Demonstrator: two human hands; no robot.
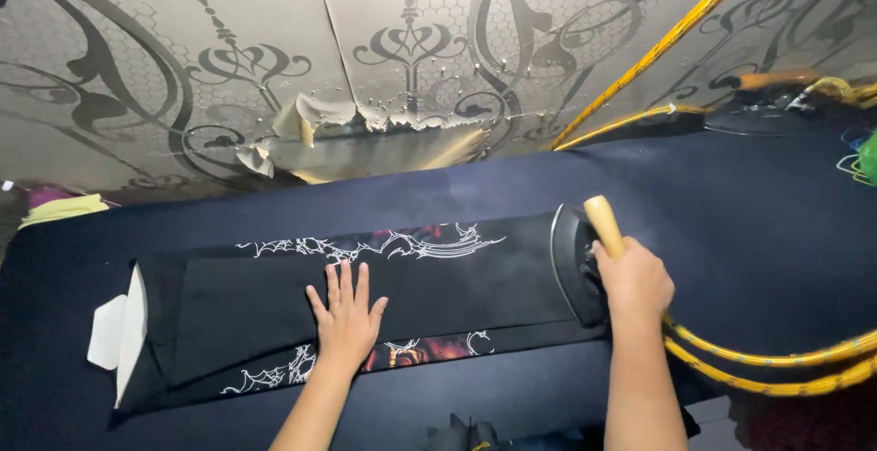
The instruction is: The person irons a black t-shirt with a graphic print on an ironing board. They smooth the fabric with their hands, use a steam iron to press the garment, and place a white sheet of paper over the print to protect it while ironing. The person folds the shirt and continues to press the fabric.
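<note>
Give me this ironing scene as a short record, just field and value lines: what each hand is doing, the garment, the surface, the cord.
left hand: flat, fingers spread, pressing on the folded garment
right hand: gripping the iron's wooden handle
iron: dark, at the garment's right end
garment: black, folded, white web-like print along both long edges
surface: padded board under dark blue cloth
cord: yellow braided, trailing right from the iron
second iron: resting at far right
wall: patterned covering, torn near the middle
</note>
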